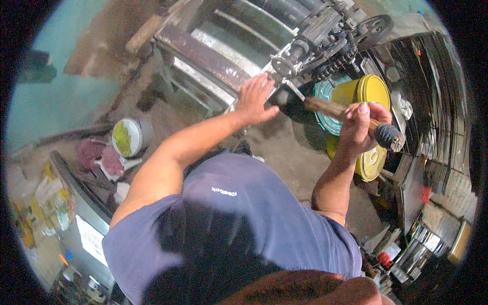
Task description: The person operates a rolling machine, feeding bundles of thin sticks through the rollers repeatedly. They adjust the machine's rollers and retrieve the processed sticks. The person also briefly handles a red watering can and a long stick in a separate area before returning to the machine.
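My left hand (255, 99) lies with fingers stretched out at the near corner of a worn metal machine (218, 68), and holds nothing. Its fingertips appear to touch the frame. In my right hand (358, 129) is a wooden-handled tool (328, 108), its fingers wrapped round the handle. The handle's near end has a dark band and a frayed tip. From its other end a thin metal shank points at the machine's side, close to a small round wheel (283, 66); whether the tip touches the machine I cannot tell.
Gears and a chain (338, 66) sit on the machine's right side, with a larger handwheel (375, 29) beyond. Yellow buckets (375, 91) stand beside my right hand. A white bucket (145, 133) is at left, near reddish cloths (113, 161). Long dark strips (442, 86) lean at right.
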The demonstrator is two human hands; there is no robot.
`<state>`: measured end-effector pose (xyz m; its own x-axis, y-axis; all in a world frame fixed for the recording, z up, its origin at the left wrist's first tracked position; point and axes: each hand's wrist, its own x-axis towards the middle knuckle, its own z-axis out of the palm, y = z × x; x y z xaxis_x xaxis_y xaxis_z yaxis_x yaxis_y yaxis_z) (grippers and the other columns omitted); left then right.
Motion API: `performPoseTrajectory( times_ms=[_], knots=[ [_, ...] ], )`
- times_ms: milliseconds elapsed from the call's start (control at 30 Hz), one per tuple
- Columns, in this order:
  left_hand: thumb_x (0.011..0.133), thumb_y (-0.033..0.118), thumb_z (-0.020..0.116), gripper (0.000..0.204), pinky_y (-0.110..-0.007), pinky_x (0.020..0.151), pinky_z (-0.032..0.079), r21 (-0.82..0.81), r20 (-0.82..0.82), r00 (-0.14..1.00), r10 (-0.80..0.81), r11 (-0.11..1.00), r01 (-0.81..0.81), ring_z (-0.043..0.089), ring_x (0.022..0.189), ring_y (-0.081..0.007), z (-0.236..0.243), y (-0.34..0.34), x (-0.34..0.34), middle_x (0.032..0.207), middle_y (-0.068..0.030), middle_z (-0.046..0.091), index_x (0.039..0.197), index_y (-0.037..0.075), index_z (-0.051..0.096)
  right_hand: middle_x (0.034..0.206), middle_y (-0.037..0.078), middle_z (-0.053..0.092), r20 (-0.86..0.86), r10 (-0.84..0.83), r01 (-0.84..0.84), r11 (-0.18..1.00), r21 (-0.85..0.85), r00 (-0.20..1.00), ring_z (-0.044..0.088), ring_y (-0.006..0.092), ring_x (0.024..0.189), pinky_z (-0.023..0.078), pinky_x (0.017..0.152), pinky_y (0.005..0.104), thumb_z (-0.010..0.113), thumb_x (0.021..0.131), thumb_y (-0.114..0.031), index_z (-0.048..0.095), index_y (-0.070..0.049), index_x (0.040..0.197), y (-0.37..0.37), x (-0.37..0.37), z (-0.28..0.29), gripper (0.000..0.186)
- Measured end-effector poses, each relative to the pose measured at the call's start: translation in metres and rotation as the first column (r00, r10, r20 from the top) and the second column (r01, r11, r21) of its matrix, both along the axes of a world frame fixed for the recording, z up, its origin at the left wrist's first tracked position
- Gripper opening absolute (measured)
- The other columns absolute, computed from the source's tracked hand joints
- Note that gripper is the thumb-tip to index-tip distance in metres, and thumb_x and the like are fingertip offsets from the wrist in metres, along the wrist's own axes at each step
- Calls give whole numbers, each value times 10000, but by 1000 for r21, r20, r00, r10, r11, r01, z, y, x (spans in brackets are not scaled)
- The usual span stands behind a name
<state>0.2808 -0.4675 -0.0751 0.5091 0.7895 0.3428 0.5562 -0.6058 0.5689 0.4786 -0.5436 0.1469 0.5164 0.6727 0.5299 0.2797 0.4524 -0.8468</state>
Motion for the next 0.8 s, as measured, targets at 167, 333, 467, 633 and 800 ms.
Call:
performPoseTrajectory(
  times_ms=[167, 333, 467, 633, 800],
  knots=[
    [725, 548, 826, 945, -512, 1103, 398, 197, 468, 771, -433, 901, 386, 525, 1355, -356, 99, -2, 29, 1457, -174, 540, 1469, 91, 463, 751, 72, 530, -117, 387, -372, 919, 133, 915, 513, 178, 591, 478, 574, 350, 575, 958, -45, 521, -24, 1153, 4, -45, 19, 203],
    [804, 479, 777, 367, -411, 676, 563, -13, 425, 726, -541, 798, 602, 726, 798, -310, 125, 62, 29, 834, -75, 716, 921, 152, 660, 827, 93, 535, -99, 489, -423, 826, 372, 867, 580, 220, 780, 512, 783, 466, 558, 946, -112, 519, -42, 1090, 13, -80, 46, 165],
    [848, 476, 741, 332, -420, 663, 521, 364, 363, 659, -658, 752, 550, 681, 748, -293, 135, 127, 27, 729, -43, 638, 789, 166, 637, 1050, 182, 627, 277, -27, 20, 999, 29, 961, 618, 375, 1127, 455, 1074, 573, 649, 905, -153, 553, -35, 1007, 16, -123, 15, 183],
    [827, 442, 771, 331, -430, 851, 495, 463, 319, 566, -761, 646, 607, 635, 936, -301, 134, 142, 54, 912, -66, 657, 799, 135, 653, 1346, 305, 602, 485, -300, 412, 900, -141, 821, 595, 394, 1266, 432, 1105, 509, 702, 862, -9, 641, -8, 1139, 12, -156, -34, 284],
    [811, 348, 795, 278, -454, 962, 512, 368, 394, 584, -710, 704, 607, 639, 1082, -353, 117, 136, 67, 998, -84, 685, 905, 109, 689, 1287, 288, 647, 440, -381, 415, 910, 20, 813, 614, 441, 1258, 476, 1084, 520, 690, 869, 17, 647, -3, 1113, 21, -144, -65, 249]
  ],
)
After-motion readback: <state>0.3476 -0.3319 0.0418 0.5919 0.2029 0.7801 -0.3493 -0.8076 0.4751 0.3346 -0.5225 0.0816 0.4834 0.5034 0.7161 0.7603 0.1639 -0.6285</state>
